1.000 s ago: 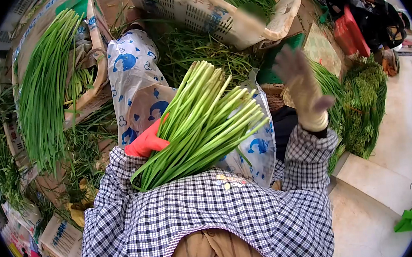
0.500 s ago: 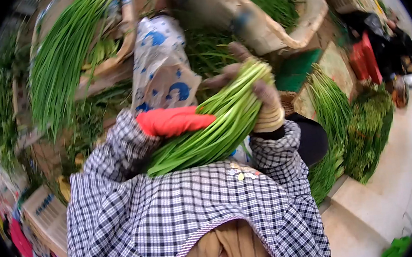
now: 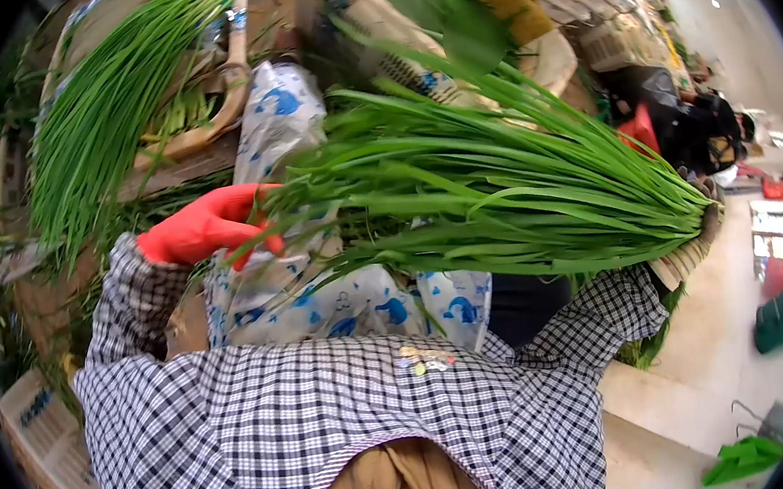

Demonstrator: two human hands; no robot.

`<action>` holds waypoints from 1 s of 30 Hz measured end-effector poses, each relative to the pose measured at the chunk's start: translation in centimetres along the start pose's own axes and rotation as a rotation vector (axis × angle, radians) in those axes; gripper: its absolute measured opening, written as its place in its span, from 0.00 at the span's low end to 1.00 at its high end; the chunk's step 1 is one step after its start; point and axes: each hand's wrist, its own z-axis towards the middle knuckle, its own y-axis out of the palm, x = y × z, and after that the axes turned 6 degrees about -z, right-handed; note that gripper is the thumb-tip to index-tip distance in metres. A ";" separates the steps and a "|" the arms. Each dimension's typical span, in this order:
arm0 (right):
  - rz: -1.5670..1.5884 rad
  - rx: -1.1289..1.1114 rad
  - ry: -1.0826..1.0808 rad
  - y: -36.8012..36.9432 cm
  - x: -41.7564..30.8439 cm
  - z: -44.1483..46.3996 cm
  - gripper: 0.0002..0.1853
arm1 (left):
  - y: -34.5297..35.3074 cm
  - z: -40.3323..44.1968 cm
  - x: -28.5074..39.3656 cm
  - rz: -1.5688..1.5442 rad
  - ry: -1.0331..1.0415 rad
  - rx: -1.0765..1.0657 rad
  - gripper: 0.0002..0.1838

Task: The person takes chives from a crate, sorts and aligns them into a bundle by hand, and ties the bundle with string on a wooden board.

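Observation:
A large bunch of long green leaves (image 3: pixel 498 178) stretches across the middle, fanned out toward the left. My right hand (image 3: pixel 693 239), in a pale knitted glove, grips its stem end at the right. My left hand (image 3: pixel 211 226), in a red glove, is at the loose leaf tips, its fingers bent around a few thin blades. Below the bunch, white plastic with blue prints (image 3: pixel 350 305) covers the lap and legs.
At the upper left, long green leaves (image 3: pixel 106 121) hang over a basket (image 3: pixel 211 130). Another pale basket (image 3: pixel 549 64) stands at the top. A red container (image 3: pixel 640 129) and a person in black (image 3: pixel 710 124) are at the upper right.
The bunch has swung from the lap out to the right, its stem end now in my right hand. My left hand has let go of its middle and moved left to the tips.

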 end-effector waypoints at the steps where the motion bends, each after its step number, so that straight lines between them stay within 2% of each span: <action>1: 0.031 -0.041 -0.017 0.1 -0.7 -0.1 0.24 | 0.1 -0.2 0.7 -0.026 0.024 0.010 0.32; 2: -0.093 0.083 -0.104 -0.7 -0.3 1.0 0.23 | 0.5 0.9 1.4 -0.025 0.020 -0.003 0.32; 3: 0.036 -0.009 -0.013 -0.2 -0.7 0.9 0.20 | 1.0 0.9 2.1 0.043 0.049 0.123 0.30; 4: -0.027 0.008 -0.060 -0.6 -0.8 1.2 0.19 | 1.4 0.9 2.8 0.110 0.078 0.251 0.29; 7: -0.111 0.057 -0.134 -1.0 -1.9 1.9 0.17 | 2.4 1.1 4.5 0.192 0.141 0.285 0.26; 9: -0.090 0.141 -0.105 -1.1 -2.4 2.1 0.16 | 2.6 1.2 5.5 0.230 0.175 0.304 0.24; 11: -0.025 0.054 -0.100 -2.4 -4.4 2.7 0.17 | 1.7 1.2 6.0 0.218 0.328 0.262 0.23; 13: 0.008 -0.003 0.130 -3.0 -7.5 2.9 0.18 | 1.3 1.7 5.9 0.192 0.386 0.229 0.23; 14: -0.173 0.240 -0.053 -4.2 -8.9 4.5 0.19 | 1.0 2.3 5.6 0.195 0.444 0.323 0.23; 15: -0.386 0.538 -0.285 1.6 -7.8 4.4 0.19 | 0.8 2.9 5.4 0.199 0.502 0.416 0.23; 16: -0.531 0.556 -0.375 3.1 -8.8 4.8 0.19 | 1.1 3.3 5.3 0.221 0.553 0.526 0.23; 19: -0.751 0.520 -0.531 5.9 -12.6 6.4 0.20 | 0.8 3.4 5.4 0.211 0.575 0.553 0.22; 22: -0.935 0.417 -0.690 8.1 -11.9 7.2 0.19 | 3.2 4.3 6.0 0.148 0.572 0.528 0.21; 24: -1.139 0.269 -0.796 10.3 -9.3 7.5 0.19 | 4.9 5.5 6.0 0.141 0.556 0.454 0.21; 27: -1.462 -0.055 -0.985 14.0 -4.0 7.7 0.19 | 7.1 8.0 5.7 -0.052 0.410 0.157 0.26; 30: -1.655 -0.465 -1.175 17.9 2.3 7.5 0.21 | 8.8 11.4 4.0 -0.307 0.301 -0.145 0.34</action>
